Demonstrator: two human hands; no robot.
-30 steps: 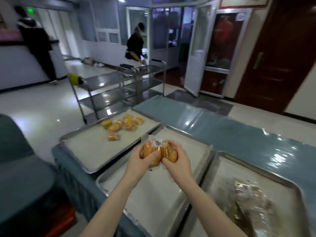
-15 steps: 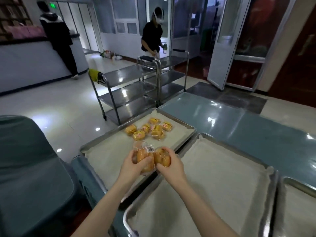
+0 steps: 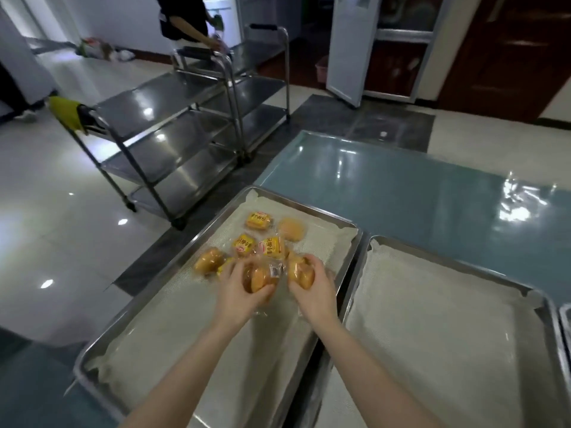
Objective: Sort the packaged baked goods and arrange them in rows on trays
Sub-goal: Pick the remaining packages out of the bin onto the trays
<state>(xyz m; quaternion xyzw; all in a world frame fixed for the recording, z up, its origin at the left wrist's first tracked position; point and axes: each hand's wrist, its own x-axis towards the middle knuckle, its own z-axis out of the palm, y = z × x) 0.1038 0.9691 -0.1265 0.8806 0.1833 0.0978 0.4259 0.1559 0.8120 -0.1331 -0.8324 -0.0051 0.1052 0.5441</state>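
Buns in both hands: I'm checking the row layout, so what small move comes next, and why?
Probably set both down side by side. The left hand holds one wrapped bun, the right hand a second bun, low over the tray, beside a loose cluster of packets.

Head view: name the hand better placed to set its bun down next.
Right, probably: the right hand holds its bun over bare liner; the left hand is over packets already on the tray.
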